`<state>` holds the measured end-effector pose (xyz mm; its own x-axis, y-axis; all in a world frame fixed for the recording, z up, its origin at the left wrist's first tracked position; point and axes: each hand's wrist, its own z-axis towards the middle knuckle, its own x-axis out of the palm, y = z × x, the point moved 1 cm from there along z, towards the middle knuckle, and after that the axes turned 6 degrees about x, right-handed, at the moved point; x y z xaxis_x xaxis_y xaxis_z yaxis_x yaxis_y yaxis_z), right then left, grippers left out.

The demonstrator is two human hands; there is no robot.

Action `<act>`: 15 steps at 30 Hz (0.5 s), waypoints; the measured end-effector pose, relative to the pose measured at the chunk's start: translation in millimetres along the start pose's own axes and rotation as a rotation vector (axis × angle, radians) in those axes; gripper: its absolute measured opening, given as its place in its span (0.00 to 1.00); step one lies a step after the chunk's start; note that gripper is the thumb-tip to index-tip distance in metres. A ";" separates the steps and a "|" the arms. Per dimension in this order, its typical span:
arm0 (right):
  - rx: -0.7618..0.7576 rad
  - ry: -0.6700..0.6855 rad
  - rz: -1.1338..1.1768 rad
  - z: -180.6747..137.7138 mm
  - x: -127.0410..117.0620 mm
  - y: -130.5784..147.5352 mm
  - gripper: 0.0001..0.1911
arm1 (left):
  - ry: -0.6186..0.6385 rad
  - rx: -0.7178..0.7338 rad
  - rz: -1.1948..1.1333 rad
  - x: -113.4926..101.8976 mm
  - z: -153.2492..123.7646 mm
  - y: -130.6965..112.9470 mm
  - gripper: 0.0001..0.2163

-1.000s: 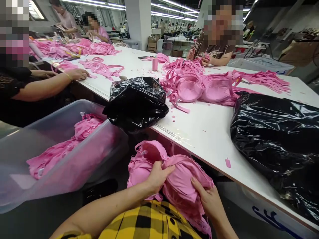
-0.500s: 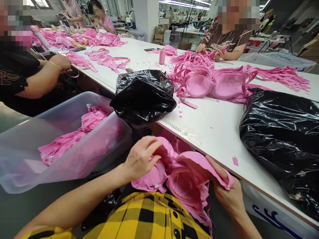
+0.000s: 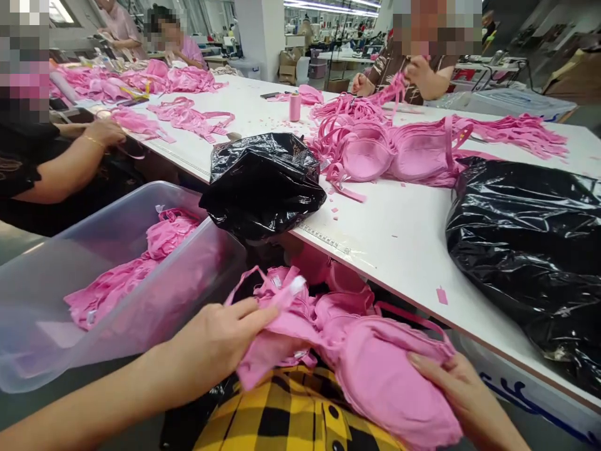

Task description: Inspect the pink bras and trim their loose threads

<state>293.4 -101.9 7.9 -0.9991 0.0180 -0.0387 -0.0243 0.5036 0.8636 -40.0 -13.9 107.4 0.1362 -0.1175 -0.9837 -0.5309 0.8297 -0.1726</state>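
Note:
A pink bra [image 3: 394, 376] is stretched between my hands above my lap. My left hand [image 3: 220, 338] pinches its side band, near a small white label [image 3: 297, 285]. My right hand [image 3: 451, 382] grips the outer edge of the cup on the right, thumb on top and the fingers mostly hidden behind. The cup's smooth face is turned up toward me. More pink bras [image 3: 328, 294] lie just behind it, partly under the table edge.
A clear plastic bin [image 3: 113, 213] with pink garments stands at the left. On the white table [image 3: 375, 238] are two black plastic bags [image 3: 263, 181], stacked pink bras [image 3: 417, 153], straps and a thread spool [image 3: 294, 108]. Co-workers sit at the left and across.
My left hand, which had loosely bent fingers beside the cups, now pinches the side band farther down and left. My right hand has moved lower, and the cup has turned face up.

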 end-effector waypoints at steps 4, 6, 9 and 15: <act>0.020 -0.138 -0.345 16.2 13.7 -26.1 0.23 | 0.554 -0.244 0.013 52.3 6.3 10.6 0.15; -0.008 -0.166 -0.406 18.7 10.1 -31.8 0.23 | 0.519 -0.250 -0.010 60.1 14.6 16.8 0.13; -0.049 -0.201 -0.495 7.3 -5.6 -21.5 0.20 | 0.272 -0.154 -0.144 45.3 26.1 26.4 0.11; -0.240 -0.224 -0.549 -19.8 -14.5 26.4 0.14 | -0.034 -0.104 -0.236 22.8 65.1 52.7 0.11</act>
<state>306.5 -106.0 41.2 -0.8080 0.0054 -0.5892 -0.5637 0.2838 0.7757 -10.5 62.7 79.2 0.2935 -0.2817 -0.9135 -0.5639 0.7206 -0.4034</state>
